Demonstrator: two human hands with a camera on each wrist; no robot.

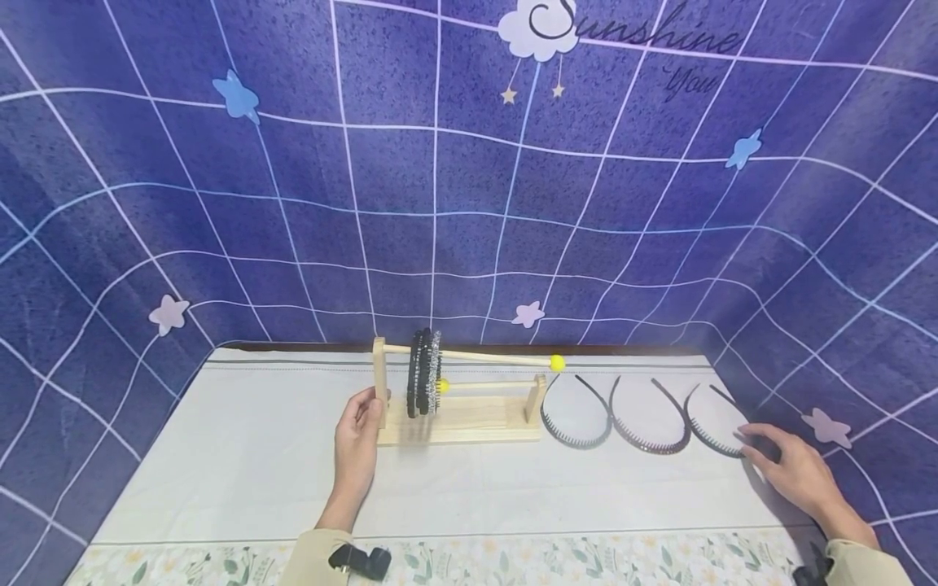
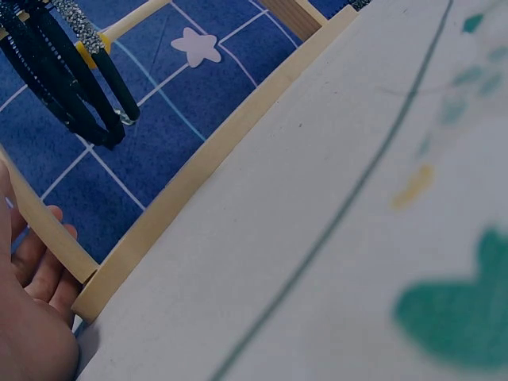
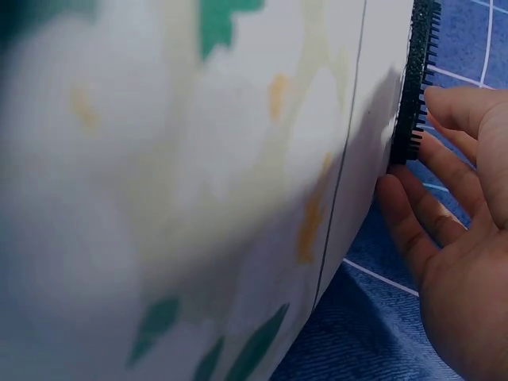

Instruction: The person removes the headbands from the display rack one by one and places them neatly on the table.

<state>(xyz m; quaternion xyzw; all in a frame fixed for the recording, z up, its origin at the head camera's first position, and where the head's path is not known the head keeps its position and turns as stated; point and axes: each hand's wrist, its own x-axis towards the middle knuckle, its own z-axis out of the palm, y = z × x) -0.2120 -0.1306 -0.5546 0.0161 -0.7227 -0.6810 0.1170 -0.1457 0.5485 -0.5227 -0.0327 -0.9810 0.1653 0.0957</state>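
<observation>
My left hand [image 1: 357, 435] grips the left post of a wooden headband stand [image 1: 462, 435], thumb on the near side and fingers behind it. Several dark and silvery toothed headbands [image 1: 423, 374] hang on the stand's upper rod; in the left wrist view the hanging headbands [image 2: 67, 79] show at upper left. At the far right, a black toothed headband [image 1: 714, 439] lies on the table. My right hand [image 1: 799, 472] is beside it, fingers spread apart. In the right wrist view, fingertips are right at the teeth of this black headband [image 3: 414, 87].
A greyish headband [image 1: 579, 443] and a brown one [image 1: 652, 448] lie between the stand and the right headband. The stand's rods end in yellow balls [image 1: 557, 363]. A white cloth [image 1: 256, 456] covers the table; a blue patterned curtain [image 1: 469, 179] surrounds its back and sides.
</observation>
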